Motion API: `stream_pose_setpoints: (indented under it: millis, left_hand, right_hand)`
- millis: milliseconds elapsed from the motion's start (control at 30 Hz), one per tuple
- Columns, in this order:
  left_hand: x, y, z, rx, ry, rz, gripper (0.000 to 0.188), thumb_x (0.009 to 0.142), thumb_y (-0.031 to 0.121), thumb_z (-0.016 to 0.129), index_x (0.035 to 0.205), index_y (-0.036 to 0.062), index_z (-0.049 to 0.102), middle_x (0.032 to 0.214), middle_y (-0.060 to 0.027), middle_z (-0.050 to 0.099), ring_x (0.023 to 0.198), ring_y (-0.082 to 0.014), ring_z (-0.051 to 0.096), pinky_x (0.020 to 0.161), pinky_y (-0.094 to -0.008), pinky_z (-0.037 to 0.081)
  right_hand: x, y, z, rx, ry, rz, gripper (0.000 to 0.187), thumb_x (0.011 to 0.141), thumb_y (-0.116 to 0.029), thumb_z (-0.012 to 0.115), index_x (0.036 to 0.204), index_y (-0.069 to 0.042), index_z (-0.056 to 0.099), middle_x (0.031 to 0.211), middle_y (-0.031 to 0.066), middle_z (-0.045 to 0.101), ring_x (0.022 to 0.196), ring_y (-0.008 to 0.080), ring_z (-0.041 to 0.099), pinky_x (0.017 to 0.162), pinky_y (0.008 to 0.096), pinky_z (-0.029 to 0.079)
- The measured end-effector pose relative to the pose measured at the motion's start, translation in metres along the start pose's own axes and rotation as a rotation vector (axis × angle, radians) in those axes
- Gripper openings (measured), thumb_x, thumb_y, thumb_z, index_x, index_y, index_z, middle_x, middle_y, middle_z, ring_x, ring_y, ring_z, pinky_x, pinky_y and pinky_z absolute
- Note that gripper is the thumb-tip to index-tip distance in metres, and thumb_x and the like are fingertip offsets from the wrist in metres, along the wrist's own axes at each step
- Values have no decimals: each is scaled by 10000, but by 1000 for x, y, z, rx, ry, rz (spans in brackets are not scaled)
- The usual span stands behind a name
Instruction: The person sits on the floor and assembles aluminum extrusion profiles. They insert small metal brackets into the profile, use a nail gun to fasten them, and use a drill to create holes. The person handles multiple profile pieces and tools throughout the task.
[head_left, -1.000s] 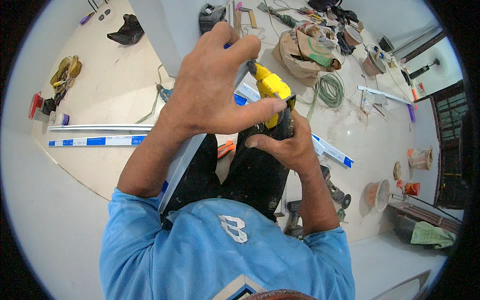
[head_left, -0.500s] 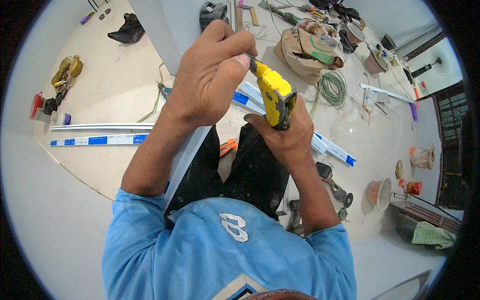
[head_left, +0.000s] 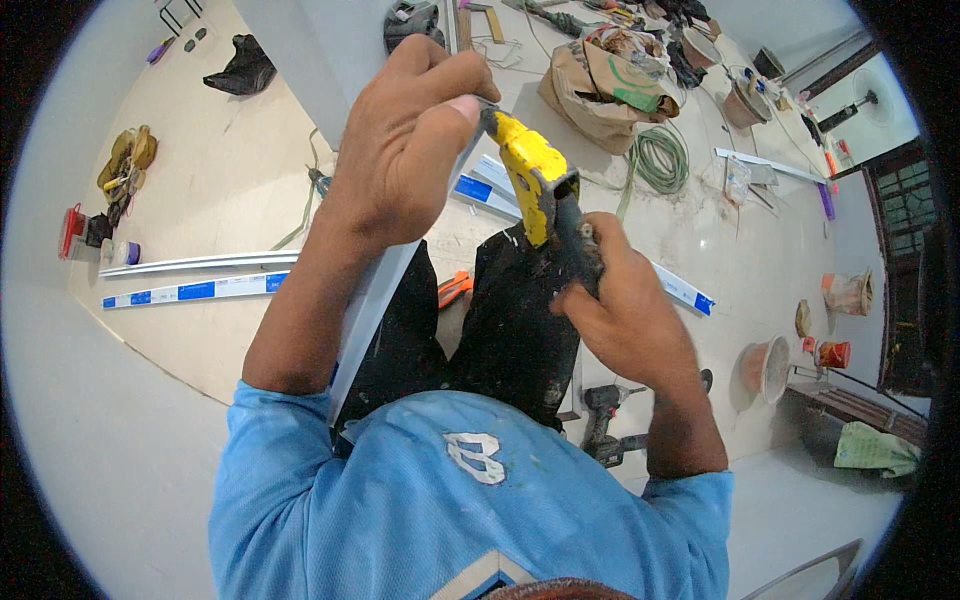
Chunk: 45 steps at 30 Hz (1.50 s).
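My left hand is closed around the upper end of a long pale metal strip, which slants down beneath my left forearm to my lap. Beside the left thumb sits the nose of a yellow-and-dark plier-like tool; its exact kind I cannot tell. My right hand grips the tool's dark lower handle, which stands apart from the yellow channel-shaped body. Whether the nose bites on the strip is hidden by the left thumb. Orange-handled pliers lie on the floor between my legs.
White-and-blue strips lie on the floor at left, with another ahead right. A cordless drill is beside my right leg. Farther off are a paper sack, a coiled hose, a bucket and a fan.
My right hand has moved right and slightly down, swinging the dark handle away from the yellow body. The left hand has shifted slightly left and up.
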<state>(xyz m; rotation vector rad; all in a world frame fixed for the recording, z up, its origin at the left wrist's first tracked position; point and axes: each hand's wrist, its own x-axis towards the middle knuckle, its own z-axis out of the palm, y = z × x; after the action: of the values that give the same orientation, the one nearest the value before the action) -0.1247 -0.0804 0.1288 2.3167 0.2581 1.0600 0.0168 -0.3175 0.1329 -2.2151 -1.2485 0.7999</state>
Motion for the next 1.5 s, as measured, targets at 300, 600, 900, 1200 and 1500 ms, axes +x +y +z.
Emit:
stream_pose_setpoints:
  millis: [300, 600, 900, 1200, 1500]
  left_hand:
    - [-1, 5, 8, 211, 9, 121, 742, 882, 762, 750, 1027, 35, 732, 910, -116, 489, 792, -253, 485, 656, -432, 382]
    - [-3, -9, 5, 206, 3, 52, 679, 914, 696, 703, 1069, 36, 738, 941, -135, 500, 837, -279, 502, 683, -454, 394]
    - [-2, 4, 1, 30, -93, -54, 498, 918, 409, 576, 1139, -15, 714, 1064, -172, 565, 1040, -299, 595, 961, -403, 468]
    - [1, -9, 20, 5, -34, 54, 303, 972, 344, 542, 1047, 80, 670, 954, -165, 477, 836, -343, 520, 770, -484, 442]
    - [-1, 2, 25, -6, -109, -60, 415, 917, 292, 524, 1100, -13, 738, 1047, -172, 590, 1013, -295, 602, 936, -393, 472]
  right_hand:
    - [-2, 0, 5, 152, 33, -87, 561, 1039, -190, 732, 1494, 22, 482, 1251, 348, 693, 1236, 521, 680, 1053, 580, 522]
    - [50, 41, 47, 332, 133, -401, 483, 1052, -315, 789, 1387, -23, 600, 1055, 188, 696, 991, 359, 696, 902, 474, 546]
    - [56, 35, 59, 534, 221, -340, 563, 910, -276, 969, 1307, 11, 691, 987, 95, 798, 861, 164, 737, 774, 363, 596]
    - [52, 43, 61, 81, 553, -332, 566, 852, -382, 995, 1157, -9, 696, 946, 159, 767, 843, 360, 778, 769, 454, 617]
    - [17, 33, 38, 21, 277, -89, 641, 838, -415, 981, 1206, 17, 682, 1033, 251, 766, 1008, 445, 769, 874, 516, 602]
